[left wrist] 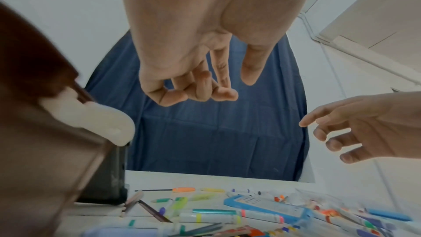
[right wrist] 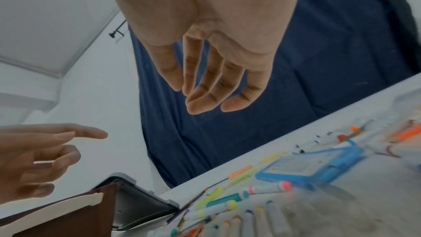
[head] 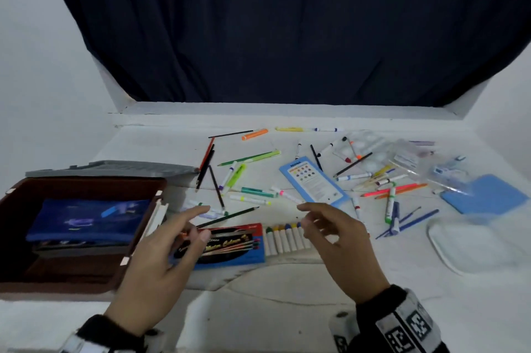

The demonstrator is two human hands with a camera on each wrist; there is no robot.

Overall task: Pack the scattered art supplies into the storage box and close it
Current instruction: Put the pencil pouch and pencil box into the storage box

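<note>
Our left hand [head: 161, 255] and right hand [head: 336, 240] hover empty, fingers loosely curled, over the pencil pack [head: 230, 246] — its left end hidden beneath our fingers. The storage box [head: 17, 281] lies open at left, cut off by the frame — markers [head: 255, 191] blur beyond.

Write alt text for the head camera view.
Two empty hands, left hand and right hand, hover over a white table strewn with markers and pencils. An open brown storage box at left holds a blue pouch; a coloured-pencil box lies below the hands.
</note>
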